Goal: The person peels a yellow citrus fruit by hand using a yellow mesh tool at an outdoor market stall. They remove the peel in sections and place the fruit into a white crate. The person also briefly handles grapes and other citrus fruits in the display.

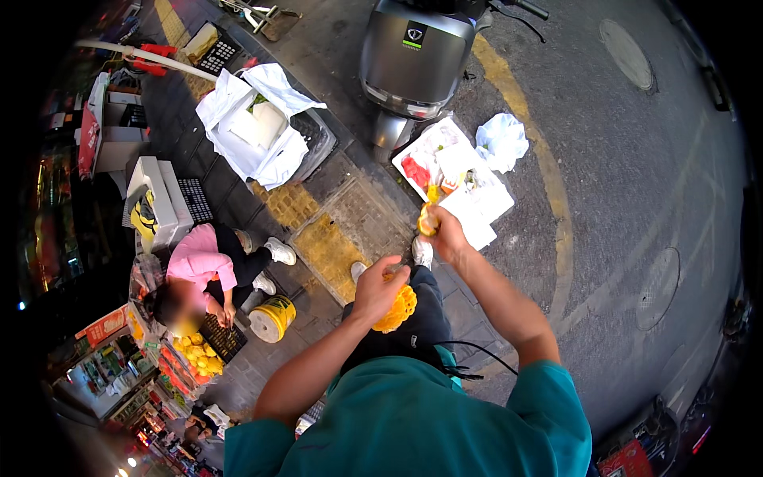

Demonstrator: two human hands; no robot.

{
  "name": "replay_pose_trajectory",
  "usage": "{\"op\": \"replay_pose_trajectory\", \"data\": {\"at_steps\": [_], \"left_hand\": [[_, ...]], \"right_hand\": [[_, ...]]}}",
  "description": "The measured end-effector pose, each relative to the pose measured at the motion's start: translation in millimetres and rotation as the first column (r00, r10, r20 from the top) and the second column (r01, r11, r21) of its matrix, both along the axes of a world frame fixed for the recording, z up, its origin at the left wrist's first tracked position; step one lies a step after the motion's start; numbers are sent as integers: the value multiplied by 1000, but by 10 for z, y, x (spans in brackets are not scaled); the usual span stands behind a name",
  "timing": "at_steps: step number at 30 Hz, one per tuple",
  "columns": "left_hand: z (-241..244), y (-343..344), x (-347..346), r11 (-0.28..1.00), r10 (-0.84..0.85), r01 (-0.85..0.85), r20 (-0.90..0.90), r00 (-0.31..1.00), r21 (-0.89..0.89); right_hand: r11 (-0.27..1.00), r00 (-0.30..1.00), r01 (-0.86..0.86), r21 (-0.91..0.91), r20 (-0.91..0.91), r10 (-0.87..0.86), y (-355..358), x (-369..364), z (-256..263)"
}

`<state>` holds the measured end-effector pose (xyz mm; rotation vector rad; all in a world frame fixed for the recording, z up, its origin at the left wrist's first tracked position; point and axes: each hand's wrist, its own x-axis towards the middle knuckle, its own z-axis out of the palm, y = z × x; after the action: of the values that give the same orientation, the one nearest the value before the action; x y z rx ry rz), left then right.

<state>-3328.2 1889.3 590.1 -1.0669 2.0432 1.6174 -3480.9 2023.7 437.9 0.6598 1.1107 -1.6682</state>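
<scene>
My left hand (381, 289) is closed around something orange-yellow with a bumpy surface (396, 310); the picture does not settle what it is, perhaps a fruit or a bunch of flowers. Farther forward and to the right, my right hand (447, 232) grips a piece of orange-yellow peel (427, 219) with a pale inner side. That piece is over the near corner of a white foam box (495, 191), which holds red plastic, yellow bits and white pieces. The fingertips of my left hand are partly blurred.
A parked scooter (417, 59) stands just beyond the foam box, with a pale plastic bag (502, 142) beside it. At the left, a person in pink (199, 256) sits near a yellow bucket (280, 316) and yellow fruit (199, 355). A bag-lined crate (319, 143) stands on the pavement.
</scene>
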Motion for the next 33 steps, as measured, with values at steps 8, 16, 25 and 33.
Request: {"op": "replay_pose_trajectory", "data": {"at_steps": [8,16,25,33], "left_hand": [[-302,-200,258,958,285,-286,-44,957,-6],[-895,-62,141,684,702,-684,27,712,255],[-849,220,-8,604,645,-643,185,742,471],[-1058,-327,1124,740,600,-646,250,760,188]], "right_hand": [[892,920,-300,339,-145,364,59,-473,-590],[866,776,-501,3,-442,450,20,895,930],[975,859,-164,149,-464,215,-23,981,510],[666,692,42,745,-502,519,183,-385,-1778]]}}
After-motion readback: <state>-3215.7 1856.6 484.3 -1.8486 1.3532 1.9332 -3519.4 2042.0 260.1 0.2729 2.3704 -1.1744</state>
